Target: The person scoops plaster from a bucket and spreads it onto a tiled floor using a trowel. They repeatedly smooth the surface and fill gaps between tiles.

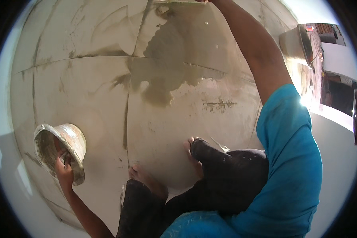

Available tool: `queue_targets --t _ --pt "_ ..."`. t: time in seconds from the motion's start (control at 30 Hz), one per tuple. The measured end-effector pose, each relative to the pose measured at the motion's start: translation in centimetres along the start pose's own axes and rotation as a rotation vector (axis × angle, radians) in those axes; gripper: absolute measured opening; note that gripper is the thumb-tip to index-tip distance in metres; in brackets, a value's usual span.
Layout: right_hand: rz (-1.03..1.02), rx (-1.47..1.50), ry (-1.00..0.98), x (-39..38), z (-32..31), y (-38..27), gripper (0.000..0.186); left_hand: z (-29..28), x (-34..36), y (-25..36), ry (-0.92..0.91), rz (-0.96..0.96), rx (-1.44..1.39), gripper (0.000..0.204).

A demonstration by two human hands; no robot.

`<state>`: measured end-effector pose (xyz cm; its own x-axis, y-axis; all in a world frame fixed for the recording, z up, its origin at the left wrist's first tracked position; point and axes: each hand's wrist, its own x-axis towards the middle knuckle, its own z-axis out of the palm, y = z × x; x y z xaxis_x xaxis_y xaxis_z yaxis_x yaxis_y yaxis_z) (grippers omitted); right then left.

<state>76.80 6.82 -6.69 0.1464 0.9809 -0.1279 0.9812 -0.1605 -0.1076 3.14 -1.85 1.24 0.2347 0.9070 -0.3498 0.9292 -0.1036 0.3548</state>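
Observation:
At the left, my left hand reaches over the rim of a stained, pale bucket and into its mouth. Its fingers are bent around something greyish that I cannot make out. My right arm stretches far forward, and only a sliver of my right hand shows at the top edge, its fingers cut off. Beside it runs a thin pale strip, mostly out of view. Below that hand, a wet grey-brown patch spreads over the large pale floor tiles.
My bare feet are on the tiles near the middle. A second bucket stands at the far right by an opening with clutter beyond. White walls rise at both sides. Dark smears mark the tile joints.

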Motion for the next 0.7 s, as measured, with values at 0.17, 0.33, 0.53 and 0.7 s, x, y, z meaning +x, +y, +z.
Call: queue_targets --t 0.17,0.33,0.53,0.7 --pt "-0.095 0.071 -0.005 -4.0 0.9 0.0 0.029 0.9 0.8 -0.6 0.106 0.084 0.072 0.029" --pt "-0.01 -0.16 -0.138 -8.9 -1.4 -6.4 0.028 1.2 2.2 -4.4 0.258 -0.039 0.087 0.03" --pt "-0.068 -0.178 0.024 -13.7 1.0 -5.7 0.031 2.8 3.4 -2.2 0.266 -0.127 -0.118 0.031" --pt "-0.031 -0.171 0.08 -15.4 2.3 -6.3 0.033 2.8 3.2 -3.6 0.229 -0.102 -0.389 0.034"
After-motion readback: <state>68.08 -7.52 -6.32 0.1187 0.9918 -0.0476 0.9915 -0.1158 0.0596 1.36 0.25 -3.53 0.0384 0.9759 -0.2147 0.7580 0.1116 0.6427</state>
